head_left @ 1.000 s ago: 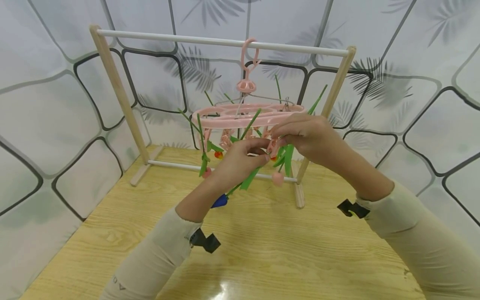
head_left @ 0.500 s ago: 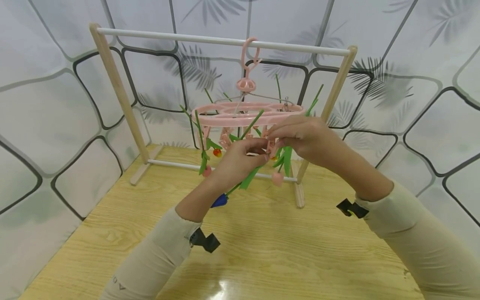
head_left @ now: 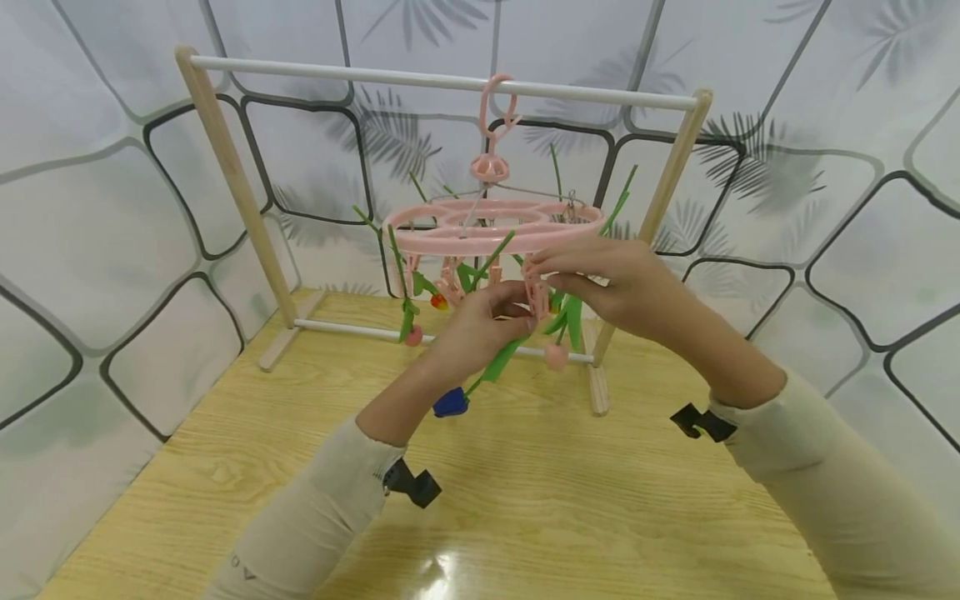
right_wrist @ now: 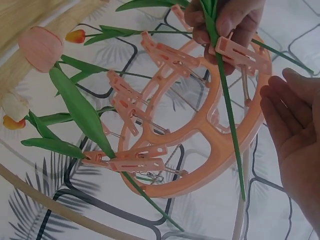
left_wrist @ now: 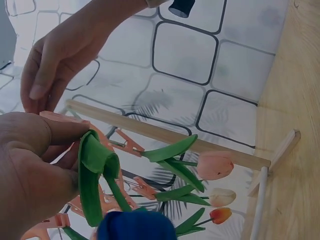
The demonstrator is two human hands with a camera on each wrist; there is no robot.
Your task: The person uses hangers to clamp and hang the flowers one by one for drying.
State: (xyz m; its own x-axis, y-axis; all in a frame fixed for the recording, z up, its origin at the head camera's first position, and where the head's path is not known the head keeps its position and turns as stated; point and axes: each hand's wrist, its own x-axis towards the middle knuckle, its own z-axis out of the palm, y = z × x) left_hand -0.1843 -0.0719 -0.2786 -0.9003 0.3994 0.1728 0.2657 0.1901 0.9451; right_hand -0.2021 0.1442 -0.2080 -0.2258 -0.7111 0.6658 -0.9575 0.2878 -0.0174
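A pink round clip hanger (head_left: 450, 243) hangs with several artificial tulips held head-down in its clips. My left hand (head_left: 476, 327) pinches the green stem and leaves of a blue tulip (head_left: 451, 402), whose head points down toward the table. In the right wrist view, a pink clip (right_wrist: 242, 54) sits across that stem beside the left fingertips. My right hand (right_wrist: 295, 120) is just apart from the clip, fingers nearly straight and holding nothing. Pink tulips (right_wrist: 40, 47) and a red-yellow tulip (head_left: 438, 301) hang from neighbouring clips.
The hanger's hook (head_left: 497, 104) loops over the white top bar (head_left: 337, 75) of a wooden-legged rack (head_left: 232, 175). It stands on a wood-grain table (head_left: 525, 492), with a patterned curtain (head_left: 90, 250) behind and at both sides.
My right fingers have let go of the clip and opened slightly away from it. The blue tulip's head has swung a little to the right; the left hand keeps its grip.
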